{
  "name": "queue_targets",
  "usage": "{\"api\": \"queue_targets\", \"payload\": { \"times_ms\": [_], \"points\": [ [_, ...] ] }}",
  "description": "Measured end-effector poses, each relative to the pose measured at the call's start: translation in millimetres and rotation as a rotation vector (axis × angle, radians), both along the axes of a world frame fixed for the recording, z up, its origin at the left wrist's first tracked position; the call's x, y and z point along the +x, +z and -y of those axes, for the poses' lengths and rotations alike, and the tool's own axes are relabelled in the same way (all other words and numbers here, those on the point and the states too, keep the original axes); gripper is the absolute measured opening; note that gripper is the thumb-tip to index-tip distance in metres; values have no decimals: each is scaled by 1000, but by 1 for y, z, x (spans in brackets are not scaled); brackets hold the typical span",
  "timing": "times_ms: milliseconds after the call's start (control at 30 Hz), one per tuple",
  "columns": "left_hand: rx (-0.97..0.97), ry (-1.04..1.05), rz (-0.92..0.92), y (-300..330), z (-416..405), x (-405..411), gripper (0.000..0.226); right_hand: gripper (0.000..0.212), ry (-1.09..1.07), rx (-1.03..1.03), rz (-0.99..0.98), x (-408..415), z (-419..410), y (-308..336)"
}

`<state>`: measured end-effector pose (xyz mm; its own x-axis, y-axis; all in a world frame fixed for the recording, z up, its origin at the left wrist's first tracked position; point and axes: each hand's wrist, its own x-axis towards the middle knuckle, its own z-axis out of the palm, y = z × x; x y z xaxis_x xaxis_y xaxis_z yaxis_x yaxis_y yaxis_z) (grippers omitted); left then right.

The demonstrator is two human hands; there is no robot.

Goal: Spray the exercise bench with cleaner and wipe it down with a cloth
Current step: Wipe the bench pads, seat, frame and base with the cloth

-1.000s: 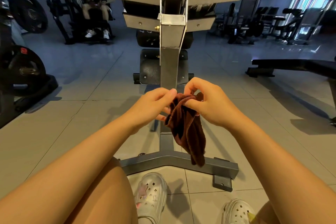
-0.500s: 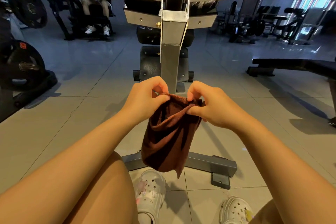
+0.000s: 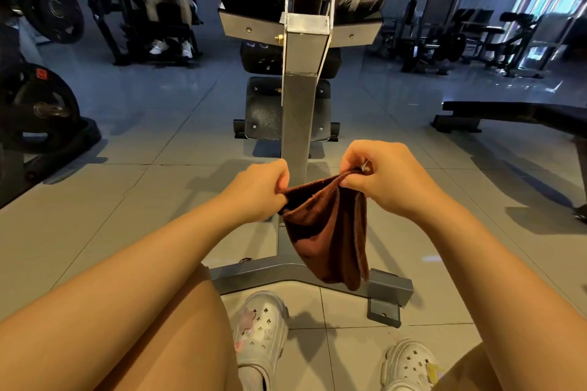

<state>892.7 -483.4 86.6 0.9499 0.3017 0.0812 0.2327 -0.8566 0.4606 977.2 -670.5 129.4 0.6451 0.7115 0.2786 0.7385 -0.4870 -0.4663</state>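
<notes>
Both hands, left hand (image 3: 257,190) and right hand (image 3: 386,181), pinch the cloth (image 3: 327,228) in a tight grip; wiping the exercise bench (image 3: 298,111) looks not yet begun.

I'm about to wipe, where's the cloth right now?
In the head view the cloth hangs centre frame, pinched between the left hand and right hand, before the bench's post.

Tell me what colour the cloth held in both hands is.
Dark reddish brown, plain; the cloth shows best in the head view.

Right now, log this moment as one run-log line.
stage: cloth prep | left hand: pinches cloth | right hand: pinches cloth | cloth: hanging before bench | spray: not visible
</notes>
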Motion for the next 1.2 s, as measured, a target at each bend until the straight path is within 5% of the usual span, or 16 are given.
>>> {"api": "queue_targets", "payload": {
  "times_ms": [133,467,567,667,833,967,1200],
  "points": [
    [-287,27,-78,-4,-2,0,19,19,-40,-48,36,4,4,1],
    [-472,158,81,-3,-1,6,11,23,-103,-68,159,9,7,2],
    [-393,138,67,4,-5,3,10,16,-132,-93,162,13,8,1],
    [-344,73,-34,11,-6,-3,9,16,-141,-98,81,15,9,2],
    [-660,-118,-197,19,-7,-17,3,16,-166,-86,6,20,16,6],
    [-703,-16,-32,17,-8,-16,9,15,-178,-75,-57,24,21,6],
    [-847,95,289,21,-10,-13,12,6,170,256,-591,14,19,7]
  ]
}}
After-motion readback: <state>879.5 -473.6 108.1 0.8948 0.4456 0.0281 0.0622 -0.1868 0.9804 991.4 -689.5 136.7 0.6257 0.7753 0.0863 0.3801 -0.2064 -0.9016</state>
